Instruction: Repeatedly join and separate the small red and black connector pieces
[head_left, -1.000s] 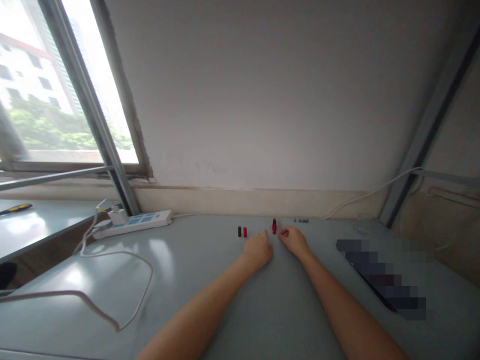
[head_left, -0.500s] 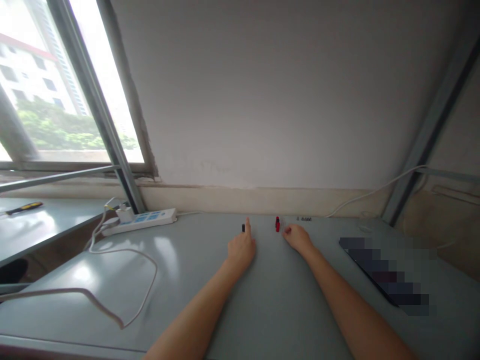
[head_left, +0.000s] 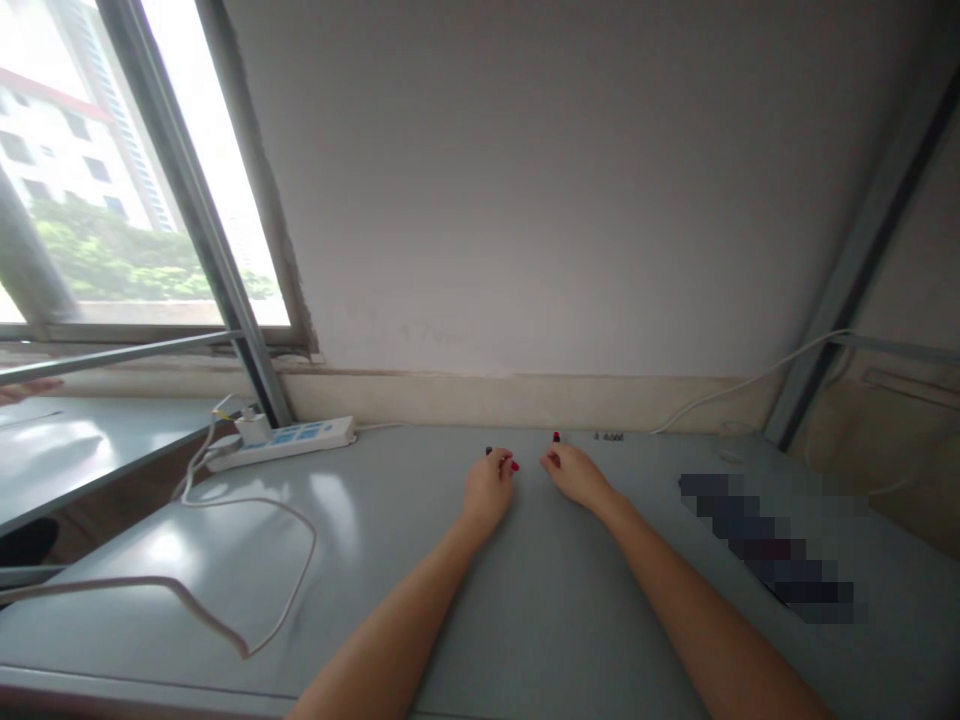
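My left hand (head_left: 487, 490) is closed over the desk, its fingertips pinching a small red piece (head_left: 515, 467). Just behind those fingers the top of a small black piece (head_left: 489, 450) shows. To the right, my right hand (head_left: 576, 474) has thumb and fingers pressed together; whatever they hold, if anything, is too small to make out. Beyond its knuckles stands another small red and black piece (head_left: 556, 437), partly hidden by the hand. Several tiny dark parts (head_left: 609, 437) sit in a row near the wall.
On the grey desk (head_left: 360, 600), a white power strip (head_left: 315, 433) lies at the back left, with a white cable (head_left: 300, 580) looping forward. A blurred-out dark flat object (head_left: 772, 550) rests at the right. Another person's hand (head_left: 30, 390) is over the neighbouring desk.
My left index finger has curled in, and the hand now grips a red piece. My right hand has moved left. At the far left, another person's hand has appeared and the yellow-handled tool is gone.
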